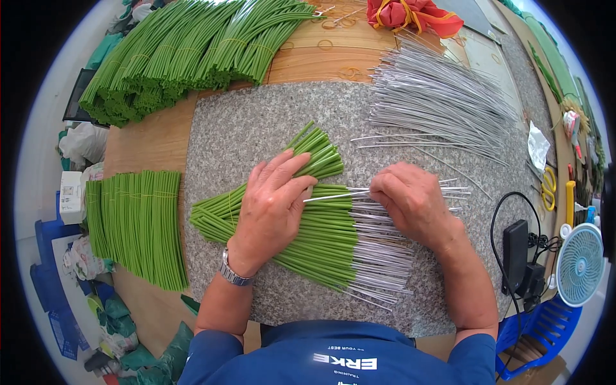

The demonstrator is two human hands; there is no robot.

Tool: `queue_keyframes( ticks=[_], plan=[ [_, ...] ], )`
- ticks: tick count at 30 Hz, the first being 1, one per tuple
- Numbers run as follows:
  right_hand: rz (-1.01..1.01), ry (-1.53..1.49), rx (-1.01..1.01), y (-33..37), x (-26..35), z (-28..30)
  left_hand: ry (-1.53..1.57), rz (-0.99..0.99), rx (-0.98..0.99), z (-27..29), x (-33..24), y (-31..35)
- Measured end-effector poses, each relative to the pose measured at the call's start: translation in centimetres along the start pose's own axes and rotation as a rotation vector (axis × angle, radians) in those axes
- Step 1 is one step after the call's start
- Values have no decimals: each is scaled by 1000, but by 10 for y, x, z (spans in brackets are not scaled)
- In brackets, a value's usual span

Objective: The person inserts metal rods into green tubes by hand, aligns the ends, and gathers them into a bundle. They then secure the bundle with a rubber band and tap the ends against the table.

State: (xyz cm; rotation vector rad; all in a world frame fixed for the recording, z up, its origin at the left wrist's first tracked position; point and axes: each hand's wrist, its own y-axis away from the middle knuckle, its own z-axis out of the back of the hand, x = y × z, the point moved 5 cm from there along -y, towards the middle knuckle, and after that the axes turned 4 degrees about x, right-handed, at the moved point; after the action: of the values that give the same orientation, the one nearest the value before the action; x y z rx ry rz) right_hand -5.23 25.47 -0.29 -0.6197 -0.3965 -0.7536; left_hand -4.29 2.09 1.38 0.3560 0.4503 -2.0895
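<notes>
My left hand [273, 199] lies over the green tubes, its fingers curled against a short upper bunch [321, 154] and its thumb and forefinger close together. A fan of green tubes [321, 234] spreads beneath it on the grey speckled slab, with silvery wires [385, 256] sticking out of their right ends. In my right hand [410, 202], closed fingers pinch a thin metal wire [337, 196]. That wire points left, its tip beside my left thumb; whether it enters a tube cannot be made out. More wire ends [455, 190] show right of the right hand.
Bundled green tubes [186, 51] are heaped at the far left, another row [135, 224] at the near left. Loose wires [443, 102] lie at the far right, near a red cloth bundle [414, 14]. Yellow scissors [548, 189], a black adapter [515, 256] and a fan [580, 264] stand right.
</notes>
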Motion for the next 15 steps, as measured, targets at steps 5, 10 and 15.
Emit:
queue_keyframes(
  ticks=[5, 10, 15],
  plan=[
    [103, 109, -97, -2, 9, 10, -5, -1, -1, -1, 1, 2],
    [-77, 253, -125, 7, -7, 35, -5, 4, -3, -1, 0, 2],
    [-193, 172, -13, 15, -26, 34, -3, -1, -10, -1, 0, 1]
  ],
)
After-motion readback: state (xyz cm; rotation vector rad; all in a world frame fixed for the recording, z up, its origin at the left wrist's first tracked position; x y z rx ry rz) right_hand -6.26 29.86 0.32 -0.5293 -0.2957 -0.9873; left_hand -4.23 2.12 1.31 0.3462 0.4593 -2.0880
